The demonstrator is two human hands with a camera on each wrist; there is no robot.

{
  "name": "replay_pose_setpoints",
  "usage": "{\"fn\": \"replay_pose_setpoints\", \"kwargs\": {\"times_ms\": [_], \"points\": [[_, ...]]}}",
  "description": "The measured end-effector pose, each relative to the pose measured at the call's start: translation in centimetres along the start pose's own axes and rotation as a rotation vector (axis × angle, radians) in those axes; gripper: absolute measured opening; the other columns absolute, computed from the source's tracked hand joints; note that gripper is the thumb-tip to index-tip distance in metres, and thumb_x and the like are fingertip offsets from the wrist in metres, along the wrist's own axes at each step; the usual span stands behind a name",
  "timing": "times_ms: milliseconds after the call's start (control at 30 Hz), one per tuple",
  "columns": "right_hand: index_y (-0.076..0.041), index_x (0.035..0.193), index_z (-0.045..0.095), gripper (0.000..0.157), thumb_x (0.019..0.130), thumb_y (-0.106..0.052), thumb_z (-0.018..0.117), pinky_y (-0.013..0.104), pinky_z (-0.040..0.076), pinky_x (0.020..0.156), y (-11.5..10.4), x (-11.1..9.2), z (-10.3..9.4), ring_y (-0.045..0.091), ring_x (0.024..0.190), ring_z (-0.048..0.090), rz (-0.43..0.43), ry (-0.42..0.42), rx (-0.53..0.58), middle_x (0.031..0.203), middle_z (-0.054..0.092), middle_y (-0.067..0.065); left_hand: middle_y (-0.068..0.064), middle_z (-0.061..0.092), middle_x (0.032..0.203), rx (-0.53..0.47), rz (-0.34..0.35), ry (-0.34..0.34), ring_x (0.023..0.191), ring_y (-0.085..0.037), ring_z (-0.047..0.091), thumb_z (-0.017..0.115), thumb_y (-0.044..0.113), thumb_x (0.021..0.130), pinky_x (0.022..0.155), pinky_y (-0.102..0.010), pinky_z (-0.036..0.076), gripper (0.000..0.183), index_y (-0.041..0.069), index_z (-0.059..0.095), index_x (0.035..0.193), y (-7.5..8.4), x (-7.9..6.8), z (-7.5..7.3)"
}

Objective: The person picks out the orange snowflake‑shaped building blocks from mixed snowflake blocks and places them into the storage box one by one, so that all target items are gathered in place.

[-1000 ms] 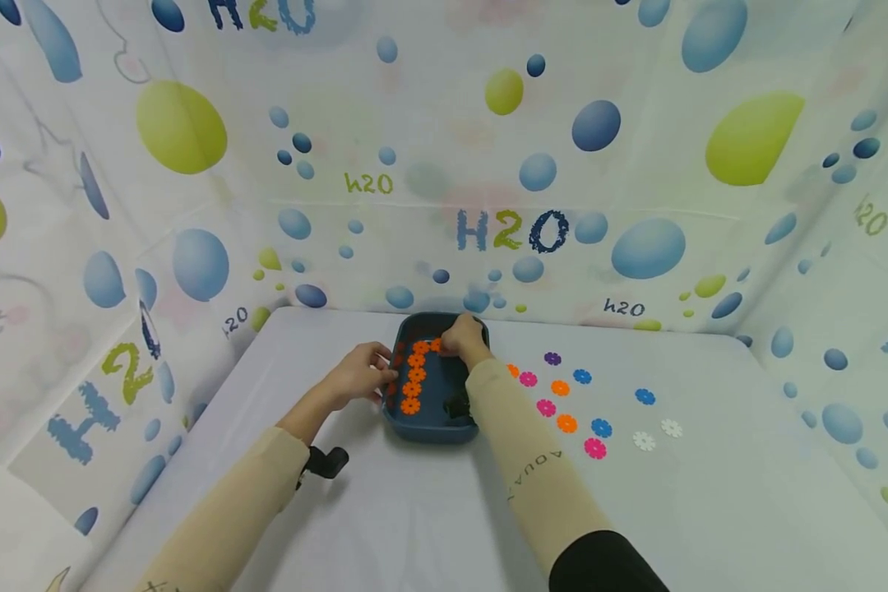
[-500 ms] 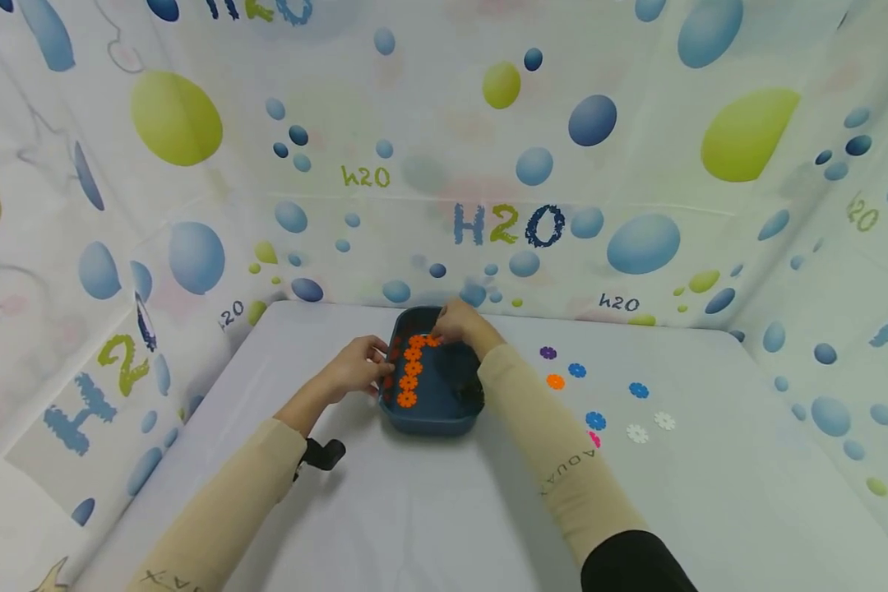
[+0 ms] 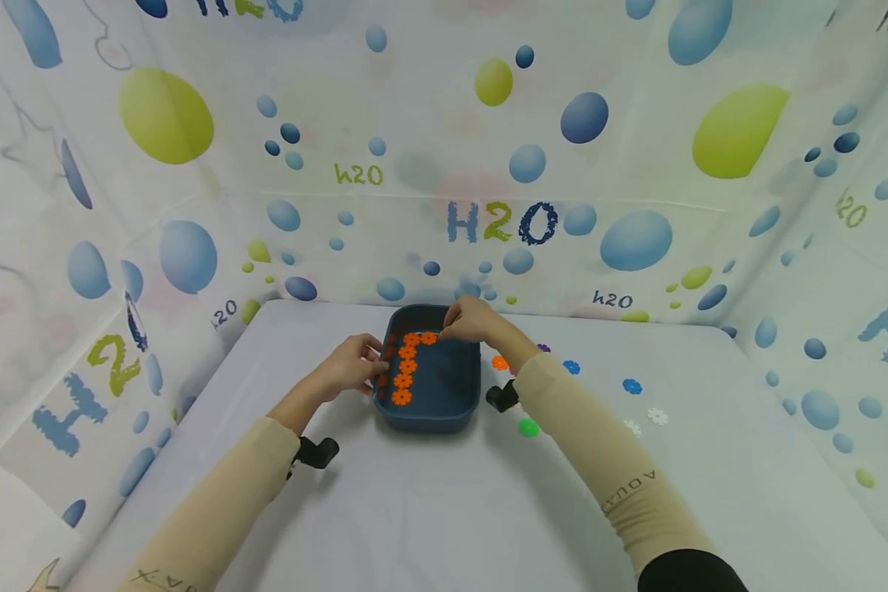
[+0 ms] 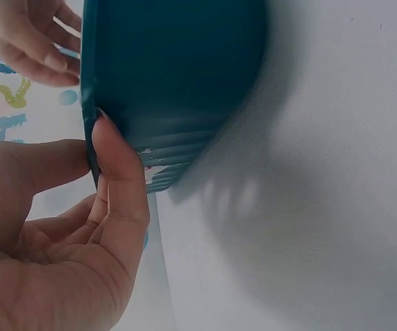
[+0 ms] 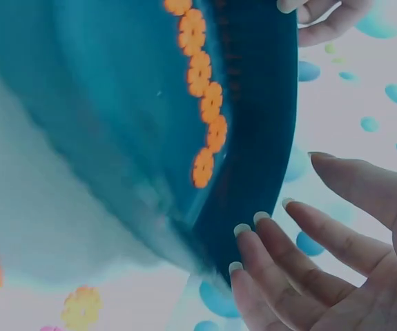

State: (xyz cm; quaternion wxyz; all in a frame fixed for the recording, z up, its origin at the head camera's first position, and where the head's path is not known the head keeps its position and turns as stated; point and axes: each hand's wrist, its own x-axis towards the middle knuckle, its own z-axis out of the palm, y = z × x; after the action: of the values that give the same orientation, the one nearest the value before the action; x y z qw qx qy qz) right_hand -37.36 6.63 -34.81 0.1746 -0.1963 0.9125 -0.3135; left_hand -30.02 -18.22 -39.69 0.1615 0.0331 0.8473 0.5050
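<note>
Left fingers [image 4: 123, 193] in a curled pinch, right fingers [image 5: 298, 258] relaxed and slightly apart.

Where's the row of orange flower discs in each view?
Head: row of orange flower discs, slightly left of and below centre, inside the tub.
Left wrist: not visible.
Right wrist: upper middle, row running down from the top edge.
Shared landmark: the dark blue tub.

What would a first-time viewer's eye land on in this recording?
Probably the bright orange flower pieces, lined up along the left side inside the dark blue tray and turning right at its far end. Next, the person's left grip pinching the tray's left rim. Behind it all, the backdrop is busy with blue and green spots and "H2O" lettering.
</note>
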Motion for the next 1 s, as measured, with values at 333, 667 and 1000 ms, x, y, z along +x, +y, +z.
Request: {"fn": "replay_pose_setpoints", "kwargs": {"times_ms": [333, 667, 1000], "points": [[0.002, 0.123, 0.067, 0.035, 0.095, -0.018, 0.073, 0.042, 0.056, 0.094, 2.4, -2.6, -1.5, 0.033, 0.111, 0.064, -0.03, 0.028, 0.029, 0.124, 0.067, 0.018, -0.014, 0.052, 0.097, 0.002, -0.003, 0.013, 0.077, -0.02, 0.059, 0.058, 0.006, 0.103, 0.062, -0.031, 0.061, 0.04, -0.012, 0.043, 0.136, -0.2, 0.0, 0.0], [-0.001, 0.123, 0.067, 0.032, 0.095, -0.015, 0.072, 0.04, 0.058, 0.089, 6.1, -5.7, -3.0, 0.033, 0.108, 0.064, -0.06, 0.067, 0.034, 0.123, 0.066, 0.02, -0.014, 0.054, 0.098, 0.0, -0.005, 0.012, 0.076, -0.02, 0.062, 0.058, 0.005, 0.103, 0.063, -0.031, 0.061, 0.039, -0.011, 0.044, 0.136, -0.2, -0.1, 0.2], [-0.001, 0.124, 0.066, 0.031, 0.096, -0.014, 0.072, 0.039, 0.058, 0.089, 10.7, -9.0, -4.5, 0.032, 0.107, 0.061, 0.05, 0.105, 0.044, 0.119, 0.065, 0.017, -0.014, 0.055, 0.098, -0.001, 0.006, 0.006, 0.076, -0.02, 0.062, 0.058, 0.005, 0.104, 0.063, -0.031, 0.061, 0.039, -0.012, 0.043, 0.135, 0.0, 0.0, 0.1]]}}
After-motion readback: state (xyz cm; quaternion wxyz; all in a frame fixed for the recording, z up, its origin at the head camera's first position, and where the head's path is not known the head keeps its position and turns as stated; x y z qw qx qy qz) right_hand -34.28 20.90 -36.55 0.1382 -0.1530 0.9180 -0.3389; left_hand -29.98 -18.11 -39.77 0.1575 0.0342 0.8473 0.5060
